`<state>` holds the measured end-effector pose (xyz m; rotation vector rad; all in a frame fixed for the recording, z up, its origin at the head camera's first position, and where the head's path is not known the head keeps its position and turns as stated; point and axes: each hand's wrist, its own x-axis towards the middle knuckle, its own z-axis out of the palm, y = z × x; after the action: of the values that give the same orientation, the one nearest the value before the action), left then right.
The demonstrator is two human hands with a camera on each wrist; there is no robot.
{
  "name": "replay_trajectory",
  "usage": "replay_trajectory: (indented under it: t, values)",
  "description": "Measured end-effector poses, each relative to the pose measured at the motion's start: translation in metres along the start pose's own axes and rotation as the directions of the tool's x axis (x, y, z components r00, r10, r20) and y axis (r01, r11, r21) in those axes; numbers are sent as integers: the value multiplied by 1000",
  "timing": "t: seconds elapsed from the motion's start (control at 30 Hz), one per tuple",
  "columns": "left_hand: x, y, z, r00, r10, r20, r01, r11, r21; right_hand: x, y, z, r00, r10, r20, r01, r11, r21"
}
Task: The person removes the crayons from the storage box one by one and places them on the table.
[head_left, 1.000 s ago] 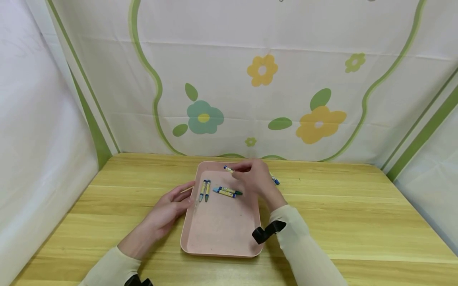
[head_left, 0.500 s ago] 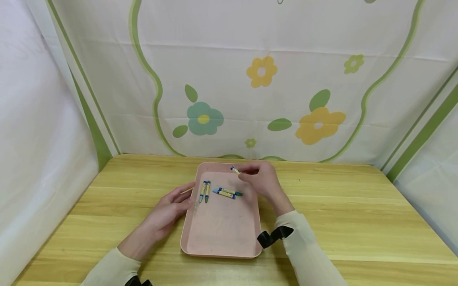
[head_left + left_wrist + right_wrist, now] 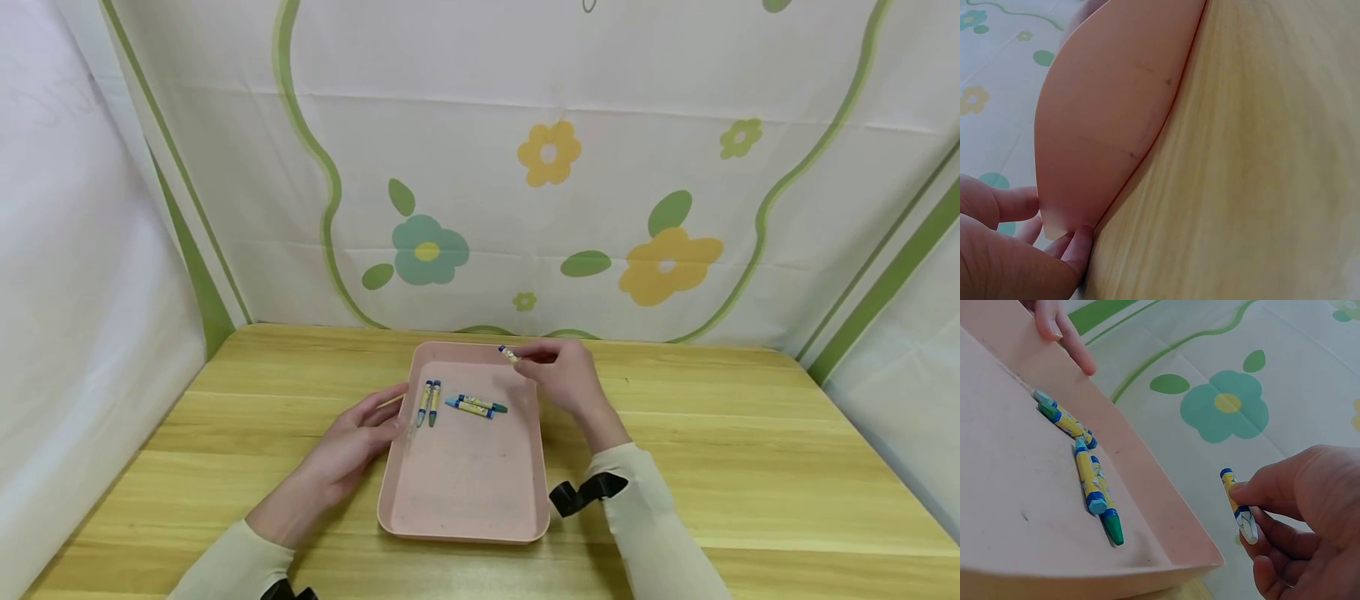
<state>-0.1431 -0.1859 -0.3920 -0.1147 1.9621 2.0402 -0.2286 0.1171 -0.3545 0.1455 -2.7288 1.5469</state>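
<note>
My right hand [image 3: 566, 375] pinches a white crayon [image 3: 1239, 509] in a yellow and blue wrapper between thumb and fingers. It hovers by the far right corner of a pink tray [image 3: 465, 492]. My left hand [image 3: 352, 442] rests against the tray's left wall, its fingers reaching along the outside and touching the rim. In the tray, a light blue crayon [image 3: 474, 408] lies against a dark green crayon [image 3: 1113, 528]. Near the left wall, a pale grey-blue crayon [image 3: 423, 404] and a grey-green crayon [image 3: 434, 403] lie side by side.
The tray stands on a wood-grain table [image 3: 720, 450]. A white cloth with printed flowers [image 3: 551, 154] hangs behind the table's far edge, and more white cloth hangs at both sides. A black strap [image 3: 588, 493] sits on the right sleeve.
My right hand has moved right with the white crayon. A blue-ended crayon seen right of that hand a second ago is out of sight. The left hand and the tray's crayons stay put.
</note>
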Motion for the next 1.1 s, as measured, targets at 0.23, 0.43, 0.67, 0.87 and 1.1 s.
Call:
replay_trajectory:
  t: [0.23,0.43,0.67,0.87,1.1]
  values:
    - [0,0,0,1000,0,0,0,1000,3,2,3,-11,1000,0,-24,1,1000,19]
    - [1,-1,-1,1000,3,4,-3,1000,2,4,8,-18,999,-2,-37,4,999,51]
    - [2,-1,0,1000,-2,2,2,1000,4,6,14,-26,999,8,-48,-6,998,59]
    - [1,0,0,1000,-6,-5,6,1000,11,9,21,-34,999,20,-47,-16,997,69]
    - [1,0,0,1000,-2,3,2,1000,12,12,31,-44,996,34,-87,-30,998,53]
